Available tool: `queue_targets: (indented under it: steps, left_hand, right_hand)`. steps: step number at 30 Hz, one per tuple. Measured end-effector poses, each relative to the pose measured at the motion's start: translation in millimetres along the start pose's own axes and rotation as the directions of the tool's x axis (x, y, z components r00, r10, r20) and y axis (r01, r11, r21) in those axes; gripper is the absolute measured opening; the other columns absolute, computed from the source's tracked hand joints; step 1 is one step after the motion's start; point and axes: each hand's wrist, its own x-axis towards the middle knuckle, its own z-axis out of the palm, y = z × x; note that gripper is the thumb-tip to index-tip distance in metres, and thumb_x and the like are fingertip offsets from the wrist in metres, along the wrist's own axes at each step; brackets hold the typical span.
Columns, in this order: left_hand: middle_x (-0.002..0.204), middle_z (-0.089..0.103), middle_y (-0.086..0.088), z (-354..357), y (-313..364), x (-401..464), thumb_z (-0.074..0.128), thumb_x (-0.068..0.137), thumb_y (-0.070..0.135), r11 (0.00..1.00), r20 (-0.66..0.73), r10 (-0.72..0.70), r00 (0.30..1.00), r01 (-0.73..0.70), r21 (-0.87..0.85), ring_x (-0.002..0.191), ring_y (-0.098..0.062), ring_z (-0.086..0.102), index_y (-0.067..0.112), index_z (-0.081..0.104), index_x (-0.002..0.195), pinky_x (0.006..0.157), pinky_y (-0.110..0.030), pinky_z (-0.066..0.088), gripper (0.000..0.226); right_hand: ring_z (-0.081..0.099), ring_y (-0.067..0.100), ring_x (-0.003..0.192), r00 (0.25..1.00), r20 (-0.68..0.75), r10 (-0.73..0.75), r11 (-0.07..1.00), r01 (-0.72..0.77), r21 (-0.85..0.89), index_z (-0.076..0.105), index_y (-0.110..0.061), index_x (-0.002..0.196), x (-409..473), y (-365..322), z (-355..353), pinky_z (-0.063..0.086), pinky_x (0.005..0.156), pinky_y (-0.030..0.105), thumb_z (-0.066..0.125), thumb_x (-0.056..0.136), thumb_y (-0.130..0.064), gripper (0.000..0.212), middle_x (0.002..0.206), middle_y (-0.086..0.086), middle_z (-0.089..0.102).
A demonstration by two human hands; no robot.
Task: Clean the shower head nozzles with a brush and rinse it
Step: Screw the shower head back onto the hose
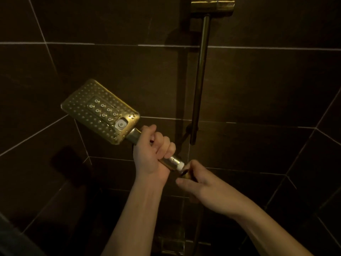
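Observation:
A gold rectangular shower head (100,110) points up and to the left, its nozzle face with rows of small nozzles turned towards me. My left hand (152,152) is wrapped around its handle. The handle's lower end shows a white threaded tip (180,166). Right below that tip, my right hand (201,183) pinches the gold hose nut (186,174) between its fingers. The nut sits just at the tip; whether they are joined I cannot tell. No brush is in view.
A gold vertical slide rail (200,78) with a bracket (212,6) at the top runs up the dark tiled wall (258,85) to the right of the hands. A metal tap fitting (172,244) shows dimly at the bottom centre. The light is low.

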Motion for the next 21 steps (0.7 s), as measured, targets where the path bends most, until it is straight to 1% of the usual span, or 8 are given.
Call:
queue_targets:
  steps: [2,3,5,7,9,12,17,21]
  left_hand:
    - [0.048,0.03,0.007,0.9,4.5,0.5,0.053,0.099,0.015,0.999,-0.04,-0.008,0.999,0.006,-0.044,0.038,-0.007,0.025,0.022,0.045,0.061,0.04,-0.022,0.024,0.04]
    - [0.048,0.031,0.007,2.0,5.7,0.5,0.054,0.099,0.015,0.998,-0.061,-0.01,0.998,0.006,-0.064,0.038,-0.007,0.025,0.022,0.046,0.06,0.041,-0.022,0.025,0.04]
    - [0.049,0.031,0.007,4.8,6.2,-0.1,0.055,0.098,0.014,0.996,-0.1,-0.014,0.995,0.005,-0.092,0.038,-0.007,0.026,0.022,0.048,0.057,0.04,-0.021,0.025,0.042]
    - [0.048,0.031,0.007,7.1,5.5,-1.3,0.055,0.097,0.012,0.995,-0.126,-0.013,0.992,0.001,-0.095,0.038,-0.007,0.026,0.022,0.05,0.051,0.04,-0.022,0.025,0.047]
    - [0.049,0.031,0.007,8.7,6.1,-2.6,0.055,0.097,0.012,0.996,-0.135,-0.005,0.991,-0.007,-0.089,0.038,-0.007,0.026,0.022,0.05,0.049,0.041,-0.022,0.025,0.049]
    - [0.05,0.031,0.007,9.8,7.7,-2.8,0.055,0.097,0.012,0.995,-0.148,0.003,0.989,-0.018,-0.101,0.039,-0.007,0.025,0.022,0.05,0.048,0.042,-0.022,0.024,0.05]
    - [0.049,0.03,0.007,9.6,8.9,-1.9,0.056,0.096,0.011,0.992,-0.171,0.001,0.985,-0.022,-0.124,0.039,-0.007,0.024,0.022,0.05,0.047,0.042,-0.022,0.023,0.051]
    - [0.05,0.031,0.007,7.5,8.6,-2.2,0.057,0.095,0.011,0.988,-0.185,-0.025,0.982,-0.004,-0.156,0.038,-0.007,0.026,0.021,0.048,0.056,0.04,-0.021,0.025,0.042]
  right_hand:
    - [0.055,0.003,0.065,0.97,-0.192,-0.151,0.974,0.113,-0.196,0.053,-0.028,0.102,-1.6,-0.3,0.2,0.048,0.062,0.024,0.064,0.092,-0.034,0.016,0.081,-0.009,0.06]
    - [0.059,0.002,0.07,0.937,-0.256,-0.239,0.944,0.162,-0.287,0.055,-0.034,0.101,-1.6,0.4,1.5,0.05,0.062,0.021,0.064,0.091,-0.036,0.014,0.084,-0.011,0.062]
    - [0.059,-0.007,0.087,0.871,-0.296,-0.392,0.852,0.223,-0.473,0.057,-0.043,0.109,-1.4,1.0,5.2,0.051,0.068,0.014,0.064,0.09,-0.038,0.021,0.095,-0.023,0.063]
    - [0.056,-0.012,0.094,0.819,-0.311,-0.482,0.783,0.243,-0.573,0.057,-0.04,0.125,0.3,2.5,7.5,0.048,0.075,0.008,0.064,0.089,-0.038,0.036,0.105,-0.031,0.057]
    - [0.055,-0.013,0.093,0.801,-0.345,-0.489,0.781,0.225,-0.583,0.054,-0.038,0.127,0.7,2.2,8.2,0.048,0.075,0.006,0.065,0.088,-0.038,0.041,0.105,-0.03,0.054]
    - [0.06,-0.007,0.088,0.798,-0.345,-0.494,0.782,0.234,-0.578,0.05,-0.038,0.116,1.2,3.6,9.6,0.055,0.072,0.014,0.068,0.086,-0.038,0.035,0.1,-0.023,0.06]
    - [0.061,-0.003,0.088,0.776,-0.318,-0.544,0.753,0.285,-0.593,0.054,-0.032,0.114,1.8,4.8,11.8,0.056,0.075,0.019,0.069,0.087,-0.035,0.031,0.1,-0.019,0.061]
    - [0.061,-0.003,0.091,0.763,-0.294,-0.575,0.736,0.327,-0.592,0.057,-0.03,0.114,3.3,6.9,10.1,0.055,0.076,0.022,0.07,0.087,-0.031,0.03,0.101,-0.017,0.063]
